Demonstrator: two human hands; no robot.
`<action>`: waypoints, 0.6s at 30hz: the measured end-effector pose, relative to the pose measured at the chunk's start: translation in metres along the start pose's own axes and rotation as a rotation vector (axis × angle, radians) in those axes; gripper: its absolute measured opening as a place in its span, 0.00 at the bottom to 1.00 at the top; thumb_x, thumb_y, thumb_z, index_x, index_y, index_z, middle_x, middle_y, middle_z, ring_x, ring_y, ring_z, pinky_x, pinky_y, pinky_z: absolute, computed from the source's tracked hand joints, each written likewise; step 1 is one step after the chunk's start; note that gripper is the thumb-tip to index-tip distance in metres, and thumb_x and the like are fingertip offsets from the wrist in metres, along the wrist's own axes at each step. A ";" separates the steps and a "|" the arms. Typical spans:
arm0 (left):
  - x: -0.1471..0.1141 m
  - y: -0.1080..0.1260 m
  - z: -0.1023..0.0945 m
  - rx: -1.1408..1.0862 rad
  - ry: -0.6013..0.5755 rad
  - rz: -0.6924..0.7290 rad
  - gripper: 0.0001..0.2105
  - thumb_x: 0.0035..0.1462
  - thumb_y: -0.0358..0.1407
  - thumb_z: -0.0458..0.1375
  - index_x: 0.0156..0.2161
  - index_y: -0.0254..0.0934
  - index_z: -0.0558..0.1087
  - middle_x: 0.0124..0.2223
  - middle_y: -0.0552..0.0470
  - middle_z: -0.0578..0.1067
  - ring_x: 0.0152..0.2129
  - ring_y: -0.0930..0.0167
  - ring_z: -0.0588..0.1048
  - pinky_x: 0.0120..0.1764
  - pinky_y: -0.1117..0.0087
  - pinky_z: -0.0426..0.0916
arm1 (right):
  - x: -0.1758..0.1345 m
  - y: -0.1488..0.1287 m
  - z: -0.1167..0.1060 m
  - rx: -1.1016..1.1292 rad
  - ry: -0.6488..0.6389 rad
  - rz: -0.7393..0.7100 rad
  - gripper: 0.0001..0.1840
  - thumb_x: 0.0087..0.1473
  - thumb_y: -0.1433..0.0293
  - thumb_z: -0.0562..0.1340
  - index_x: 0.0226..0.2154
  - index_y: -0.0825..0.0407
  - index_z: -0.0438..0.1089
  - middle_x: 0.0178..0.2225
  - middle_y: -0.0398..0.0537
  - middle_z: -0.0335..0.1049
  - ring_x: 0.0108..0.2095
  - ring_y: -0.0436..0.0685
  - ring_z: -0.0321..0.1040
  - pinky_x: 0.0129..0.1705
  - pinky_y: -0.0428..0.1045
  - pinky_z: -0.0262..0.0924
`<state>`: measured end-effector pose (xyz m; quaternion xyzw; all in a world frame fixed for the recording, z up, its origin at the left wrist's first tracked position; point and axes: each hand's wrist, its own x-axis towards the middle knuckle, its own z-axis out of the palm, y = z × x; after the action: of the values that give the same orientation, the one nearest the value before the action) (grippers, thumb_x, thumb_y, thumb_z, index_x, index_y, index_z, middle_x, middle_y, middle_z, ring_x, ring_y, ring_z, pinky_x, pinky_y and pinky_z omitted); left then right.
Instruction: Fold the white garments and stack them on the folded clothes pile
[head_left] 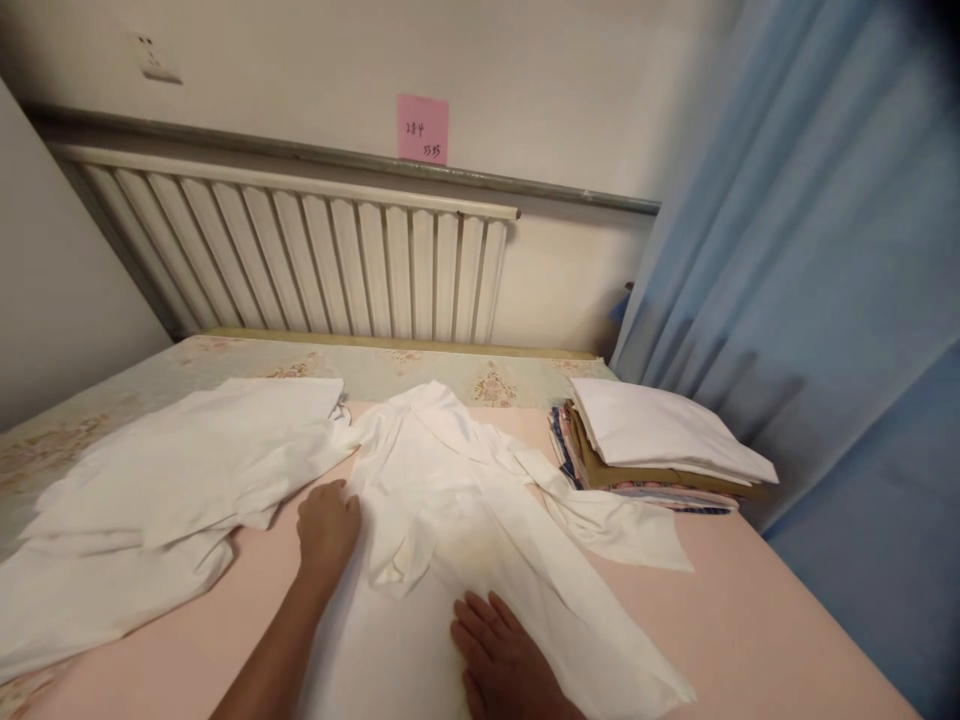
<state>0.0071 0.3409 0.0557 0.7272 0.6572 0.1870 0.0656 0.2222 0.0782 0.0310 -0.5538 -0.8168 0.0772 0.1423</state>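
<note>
A long-sleeved white shirt (465,540) is spread over the pink sheet, its collar end pointing away from me. One sleeve stretches out to the right, and a bunched part of cloth lies on the shirt's middle. At the shirt's left edge is my left hand (328,525), its fingers curled in against the cloth; the fingertips are partly hidden. Flat on the lower front of the shirt rests my right hand (504,660), palm down with the fingers stretched out.
Left of the shirt lies a loose layered heap of white garments (187,470). A folded clothes stack (660,440) with white on top stands at the right, beside a blue curtain (825,330). Behind the bed are a radiator (337,260) and a pink note (422,130).
</note>
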 end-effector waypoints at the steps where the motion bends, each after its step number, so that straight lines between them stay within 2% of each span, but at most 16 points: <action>1: -0.014 0.004 -0.001 -0.001 0.023 0.025 0.22 0.55 0.37 0.47 0.52 0.29 0.69 0.52 0.36 0.71 0.51 0.56 0.68 0.51 0.56 0.61 | 0.000 0.000 -0.001 0.002 -0.001 0.003 0.30 0.56 0.70 0.56 0.61 0.52 0.57 0.63 0.50 0.54 0.64 0.62 0.47 0.65 0.60 0.43; 5: -0.065 0.021 0.003 -0.041 0.055 0.128 0.21 0.57 0.37 0.45 0.51 0.29 0.69 0.52 0.39 0.71 0.52 0.60 0.67 0.56 0.59 0.59 | 0.000 -0.002 -0.001 -0.015 -0.013 0.009 0.29 0.56 0.70 0.55 0.61 0.52 0.58 0.63 0.49 0.54 0.64 0.61 0.47 0.65 0.60 0.43; 8: -0.086 0.027 0.013 -0.032 0.078 0.167 0.21 0.58 0.36 0.44 0.52 0.30 0.68 0.55 0.40 0.69 0.56 0.61 0.64 0.59 0.60 0.56 | 0.001 0.000 0.002 -0.048 -0.003 -0.003 0.28 0.56 0.70 0.55 0.60 0.53 0.59 0.63 0.49 0.54 0.64 0.62 0.48 0.65 0.60 0.43; 13: -0.089 0.020 0.025 -0.001 0.010 0.187 0.20 0.59 0.35 0.44 0.52 0.29 0.69 0.56 0.38 0.69 0.56 0.60 0.64 0.58 0.59 0.57 | 0.000 0.007 0.016 -0.137 0.073 -0.072 0.26 0.55 0.69 0.57 0.57 0.54 0.62 0.61 0.51 0.58 0.63 0.63 0.51 0.63 0.60 0.49; 18: -0.083 0.018 0.019 -0.054 -0.080 0.175 0.19 0.59 0.35 0.45 0.52 0.31 0.69 0.55 0.40 0.70 0.54 0.60 0.66 0.55 0.59 0.60 | -0.001 0.014 0.025 -0.228 0.207 -0.157 0.27 0.53 0.71 0.57 0.56 0.55 0.62 0.59 0.53 0.62 0.62 0.62 0.52 0.62 0.59 0.52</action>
<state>0.0250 0.2602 0.0284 0.7866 0.5828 0.1807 0.0949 0.2275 0.0831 0.0026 -0.5057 -0.8421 -0.0847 0.1674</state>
